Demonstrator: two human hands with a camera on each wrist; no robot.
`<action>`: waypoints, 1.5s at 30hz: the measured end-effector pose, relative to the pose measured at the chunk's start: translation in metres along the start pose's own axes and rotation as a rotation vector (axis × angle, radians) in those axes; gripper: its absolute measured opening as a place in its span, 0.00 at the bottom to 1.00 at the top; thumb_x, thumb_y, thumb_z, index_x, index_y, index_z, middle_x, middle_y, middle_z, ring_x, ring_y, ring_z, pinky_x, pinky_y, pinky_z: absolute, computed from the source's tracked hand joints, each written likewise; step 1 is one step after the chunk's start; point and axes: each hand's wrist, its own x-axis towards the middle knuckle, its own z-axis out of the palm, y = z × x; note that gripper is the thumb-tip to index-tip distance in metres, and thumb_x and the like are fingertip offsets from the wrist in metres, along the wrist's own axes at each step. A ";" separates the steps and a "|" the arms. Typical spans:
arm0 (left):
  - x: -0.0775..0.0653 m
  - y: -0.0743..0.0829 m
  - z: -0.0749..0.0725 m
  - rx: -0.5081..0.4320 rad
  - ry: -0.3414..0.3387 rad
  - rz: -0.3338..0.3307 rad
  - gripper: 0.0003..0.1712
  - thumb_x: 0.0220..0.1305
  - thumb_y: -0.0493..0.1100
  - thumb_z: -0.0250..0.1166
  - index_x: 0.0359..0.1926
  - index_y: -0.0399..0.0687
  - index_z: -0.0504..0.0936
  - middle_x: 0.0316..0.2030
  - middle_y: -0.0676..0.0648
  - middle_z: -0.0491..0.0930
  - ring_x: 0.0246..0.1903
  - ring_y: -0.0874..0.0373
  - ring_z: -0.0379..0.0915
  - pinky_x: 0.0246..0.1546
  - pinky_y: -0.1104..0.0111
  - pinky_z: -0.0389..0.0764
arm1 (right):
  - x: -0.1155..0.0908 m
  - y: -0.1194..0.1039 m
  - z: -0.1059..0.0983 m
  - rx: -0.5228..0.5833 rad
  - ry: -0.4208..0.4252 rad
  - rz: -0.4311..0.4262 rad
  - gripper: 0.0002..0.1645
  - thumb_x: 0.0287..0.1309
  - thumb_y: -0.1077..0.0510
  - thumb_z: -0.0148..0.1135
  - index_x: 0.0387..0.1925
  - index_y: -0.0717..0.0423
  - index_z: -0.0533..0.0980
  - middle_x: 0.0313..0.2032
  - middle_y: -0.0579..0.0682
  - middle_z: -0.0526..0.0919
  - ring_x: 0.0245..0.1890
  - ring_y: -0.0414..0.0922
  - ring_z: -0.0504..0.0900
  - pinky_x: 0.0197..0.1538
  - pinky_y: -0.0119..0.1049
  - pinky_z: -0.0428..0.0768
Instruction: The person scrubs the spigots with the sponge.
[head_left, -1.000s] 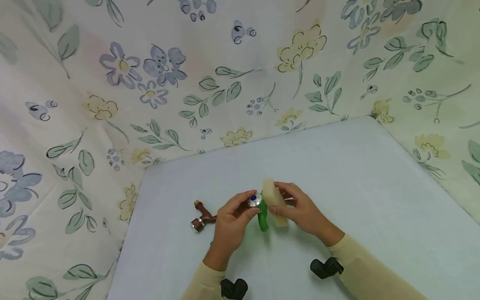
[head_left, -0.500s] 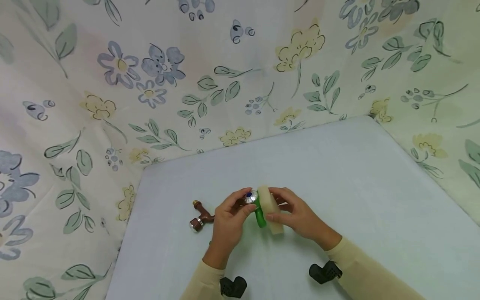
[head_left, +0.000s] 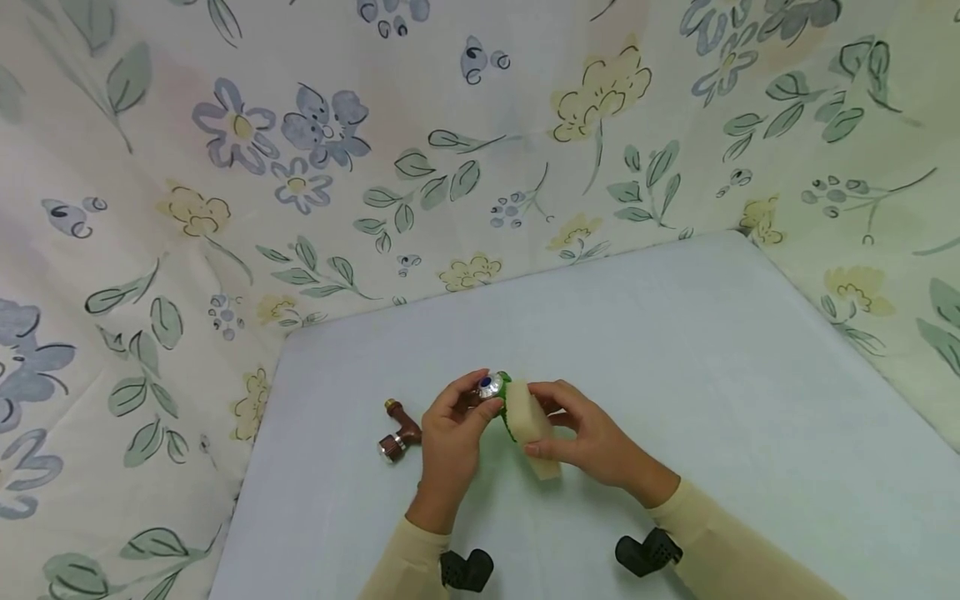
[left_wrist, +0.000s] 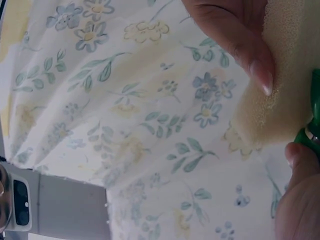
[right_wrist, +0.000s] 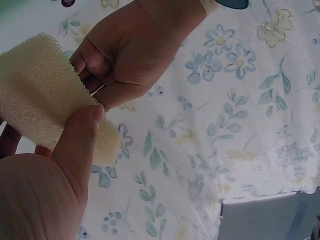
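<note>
My left hand (head_left: 452,433) holds a green tap (head_left: 504,378) with its thumb and fingers, around a silver knob with a blue centre (head_left: 491,385). Between the fingers and thumb of my right hand (head_left: 592,437) is a pale yellow sponge (head_left: 531,429), its face against the green part and covering most of it in the head view. The left wrist view has the sponge (left_wrist: 280,107) beside the green edge, with the left thumb (left_wrist: 300,165) just below. In the right wrist view the right thumb (right_wrist: 80,145) presses along the sponge (right_wrist: 42,82), which hides the tap.
A brown tap (head_left: 407,427) with a silver-ringed knob and brass end lies on the white table (head_left: 637,317), left of the left hand and partly behind it. Floral cloth (head_left: 450,208) hangs along the table's back and sides. Black wrist cameras (head_left: 648,552) sit at both cuffs.
Both hands have shifted slightly left with the tap and sponge. The sponge has slid down and over the green part, which now shows less. The brown tap stays put.
</note>
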 end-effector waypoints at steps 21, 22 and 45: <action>-0.005 0.001 0.000 0.030 -0.093 -0.006 0.23 0.59 0.36 0.68 0.56 0.45 0.79 0.51 0.46 0.78 0.43 0.47 0.77 0.42 0.63 0.81 | -0.001 0.009 -0.005 -0.013 0.050 0.057 0.36 0.56 0.62 0.68 0.65 0.55 0.65 0.52 0.52 0.72 0.51 0.54 0.72 0.51 0.53 0.75; -0.005 0.002 0.000 0.028 -0.103 0.003 0.23 0.59 0.36 0.68 0.57 0.44 0.78 0.51 0.46 0.78 0.44 0.46 0.77 0.42 0.63 0.80 | -0.001 0.009 -0.006 -0.014 0.055 0.064 0.36 0.56 0.62 0.68 0.65 0.55 0.65 0.52 0.52 0.72 0.50 0.54 0.72 0.51 0.53 0.75; -0.006 0.029 0.006 0.013 -0.165 0.034 0.22 0.61 0.29 0.64 0.57 0.34 0.76 0.50 0.41 0.78 0.44 0.46 0.76 0.43 0.64 0.80 | 0.001 0.016 -0.013 -0.050 0.144 0.182 0.36 0.57 0.59 0.68 0.65 0.55 0.65 0.51 0.53 0.72 0.49 0.54 0.71 0.53 0.57 0.71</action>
